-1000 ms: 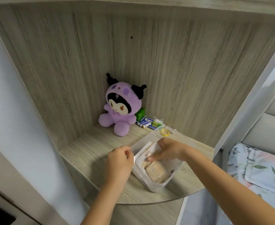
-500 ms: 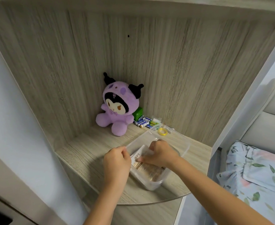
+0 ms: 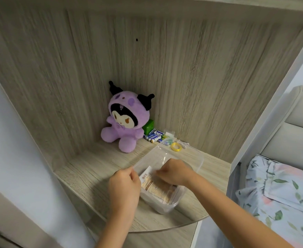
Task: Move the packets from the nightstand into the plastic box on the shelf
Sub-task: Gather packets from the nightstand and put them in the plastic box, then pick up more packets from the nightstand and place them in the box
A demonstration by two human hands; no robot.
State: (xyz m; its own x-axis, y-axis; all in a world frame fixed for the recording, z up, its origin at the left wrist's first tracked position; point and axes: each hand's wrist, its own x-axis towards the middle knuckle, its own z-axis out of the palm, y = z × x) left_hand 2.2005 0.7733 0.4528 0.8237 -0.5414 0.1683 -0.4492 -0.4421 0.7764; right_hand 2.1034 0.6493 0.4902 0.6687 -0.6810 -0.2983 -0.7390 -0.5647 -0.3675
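A clear plastic box (image 3: 198, 159) stands near the front edge of the wooden shelf (image 3: 86, 172). Beige and white packets (image 3: 156, 188) lie stacked inside it, with one white edge leaning against the left wall. My left hand (image 3: 124, 187) grips the box's near left rim with curled fingers. My right hand (image 3: 174, 171) reaches into the box from the right, its fingers curled over the packets' upper edge. The packets' far ends are hidden under that hand.
A purple plush toy (image 3: 124, 122) sits in the back corner. Beside it are a green block (image 3: 149, 127), several batteries (image 3: 154, 136) and a yellow tape roll (image 3: 176, 146). A bed with floral bedding (image 3: 279, 190) is at the right, below the shelf.
My right hand has pushed the packets lower and flatter into the box and shifted slightly left. My left hand stays on the box's rim.
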